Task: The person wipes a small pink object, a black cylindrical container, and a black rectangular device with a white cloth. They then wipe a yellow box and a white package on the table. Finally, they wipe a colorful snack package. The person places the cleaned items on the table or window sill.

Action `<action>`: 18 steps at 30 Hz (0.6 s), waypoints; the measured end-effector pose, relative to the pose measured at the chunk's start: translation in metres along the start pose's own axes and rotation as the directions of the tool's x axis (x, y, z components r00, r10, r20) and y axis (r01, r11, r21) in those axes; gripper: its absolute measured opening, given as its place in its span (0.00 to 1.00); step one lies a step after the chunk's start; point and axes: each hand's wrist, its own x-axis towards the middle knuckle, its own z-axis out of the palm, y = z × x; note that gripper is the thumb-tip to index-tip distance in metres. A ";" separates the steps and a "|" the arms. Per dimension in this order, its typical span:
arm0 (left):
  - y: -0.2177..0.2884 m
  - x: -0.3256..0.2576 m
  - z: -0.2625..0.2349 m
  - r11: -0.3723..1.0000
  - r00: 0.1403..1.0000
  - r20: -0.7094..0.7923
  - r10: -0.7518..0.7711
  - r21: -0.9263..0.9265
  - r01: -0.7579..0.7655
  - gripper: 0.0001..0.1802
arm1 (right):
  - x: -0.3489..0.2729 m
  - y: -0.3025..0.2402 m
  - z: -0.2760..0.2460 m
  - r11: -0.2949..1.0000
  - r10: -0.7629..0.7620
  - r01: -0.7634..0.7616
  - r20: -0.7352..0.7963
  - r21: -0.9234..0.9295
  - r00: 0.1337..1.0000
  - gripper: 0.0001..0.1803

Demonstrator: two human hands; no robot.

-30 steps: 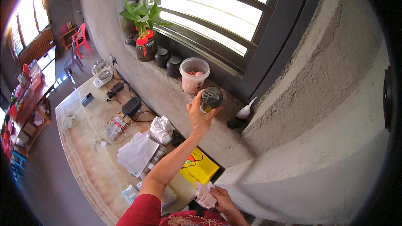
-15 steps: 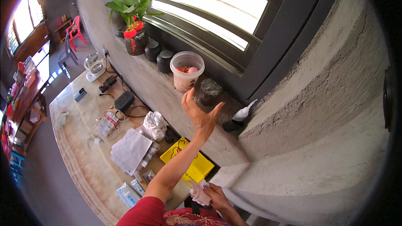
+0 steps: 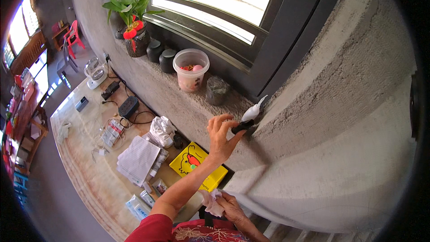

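My left hand (image 3: pixel 222 138) reaches up to the concrete window ledge, thumb and fingers closed around the black base of a small white object with a thin pointed tip (image 3: pixel 251 113). Its exact kind is not clear. Lower down, near my body, my right hand (image 3: pixel 234 209) is closed on a crumpled pale pink cloth (image 3: pixel 212 202). Beside the left hand on the ledge are a dark stone-like cup (image 3: pixel 217 91) and a clear plastic tub (image 3: pixel 191 79) with a pink ball and reddish bits inside.
Further along the ledge stand two black jars (image 3: pixel 167 61) and a potted plant (image 3: pixel 135 44) with red ornaments. Below, the table (image 3: pixel 80 139) carries a yellow box (image 3: pixel 183 163), papers (image 3: pixel 138 160), white cloth (image 3: pixel 161 131), a black power strip (image 3: pixel 128 107) and cords.
My left hand has moved right and down from near the tub, its spread fingers now closed around the white object's black base. My right hand still holds the cloth. The view has shifted slightly.
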 end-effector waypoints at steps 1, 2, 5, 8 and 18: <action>0.001 -0.002 -0.002 1.000 1.000 0.018 0.017 -0.021 -0.016 0.18 | -0.003 0.000 0.001 0.999 -0.031 0.031 -0.013 -0.009 0.999 0.16; 0.003 -0.007 -0.005 0.962 0.990 0.030 -0.138 -0.232 0.141 0.17 | -0.006 0.000 0.004 0.998 -0.059 0.058 -0.020 -0.016 0.998 0.15; 0.007 -0.029 -0.017 0.487 0.854 0.220 -0.470 -0.743 0.460 0.10 | -0.017 -0.009 0.009 0.985 -0.170 0.168 -0.113 -0.027 0.979 0.14; 0.022 -0.046 -0.048 -0.094 0.687 0.438 -0.580 -0.873 0.478 0.05 | -0.026 -0.034 0.013 0.925 -0.377 0.376 -0.232 -0.051 0.896 0.15; 0.066 -0.121 -0.114 -0.148 0.588 0.482 -0.650 -0.839 0.524 0.16 | -0.016 -0.076 0.095 -0.070 -0.920 0.606 0.286 -0.792 0.268 0.20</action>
